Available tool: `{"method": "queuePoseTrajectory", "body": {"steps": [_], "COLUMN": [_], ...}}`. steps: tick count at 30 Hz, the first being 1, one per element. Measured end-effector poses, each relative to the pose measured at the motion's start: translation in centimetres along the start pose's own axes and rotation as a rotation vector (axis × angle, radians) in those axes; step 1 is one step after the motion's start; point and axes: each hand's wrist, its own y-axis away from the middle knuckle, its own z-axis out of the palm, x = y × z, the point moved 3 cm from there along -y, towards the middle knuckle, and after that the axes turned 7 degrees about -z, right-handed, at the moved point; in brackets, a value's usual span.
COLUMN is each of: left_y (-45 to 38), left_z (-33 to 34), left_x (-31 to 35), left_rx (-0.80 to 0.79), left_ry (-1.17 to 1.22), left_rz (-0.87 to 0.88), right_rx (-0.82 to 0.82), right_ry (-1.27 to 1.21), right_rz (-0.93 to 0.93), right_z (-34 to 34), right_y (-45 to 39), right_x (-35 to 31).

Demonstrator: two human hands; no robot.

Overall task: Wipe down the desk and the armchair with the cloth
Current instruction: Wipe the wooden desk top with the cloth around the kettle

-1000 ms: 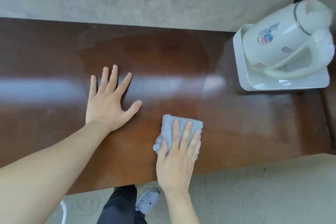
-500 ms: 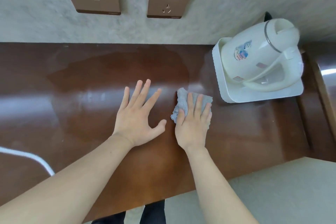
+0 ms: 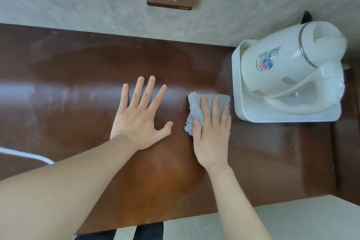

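The small grey-blue fuzzy cloth point(image 3: 196, 107) looks soft, light and limp — a thing that bunches and slides under the palm rather than keeping its shape, so it is best handled by pressing flat on top of it and not by pinching an edge. It lies on the glossy dark-brown wooden table point(image 3: 272, 161), just beside the white square plastic tray point(image 3: 236, 84) that carries a white plastic electric kettle point(image 3: 288, 68). The right hand point(image 3: 211, 132) rests on the cloth with fingers straight and together, pressing it down, wrist low and forearm running back toward the table's near edge. The left hand point(image 3: 141, 117) lies flat on the bare wood with fingers spread, holding nothing — likely bracing the body. The polished surface should let the cloth glide easily.
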Motion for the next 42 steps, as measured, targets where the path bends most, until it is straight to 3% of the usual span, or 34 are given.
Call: {"method": "queuePoseTrajectory", "body": {"steps": [5,15,18,24,29,38,42], "left_y": [-0.4,-0.6,-0.6,-0.5,-0.5,-0.8,-0.7], "left_z": [-0.1,-0.3,-0.3,-0.1,-0.2,0.0,-0.1], "left_x": [0.0,0.3,0.3,0.0,0.1,0.2,0.3], "left_rx": [0.002,0.002,0.005,-0.007,-0.016,0.014,0.023], "left_ry": [-0.013,-0.009,-0.001,-0.003,0.005,0.005,0.009], "left_rz": [0.006,-0.002,-0.005,-0.002,0.005,0.012,0.010], "right_rx": [-0.067,-0.002,0.033,0.081,-0.009,0.061,0.017], "right_ry": [0.009,0.049,0.035,0.030,0.023,0.036,-0.011], "right_rz": [0.007,-0.090,-0.083,0.042,0.125,0.085,0.003], "right_z": [1.8,-2.2,-2.4,0.6,2.3,-2.3,-2.9], "right_y": [6.9,-12.6,-14.8,-2.7,4.4,-12.3,-14.1], "right_x": [0.2,-1.0,-1.2,-1.6,-1.4,0.0,0.8]}}
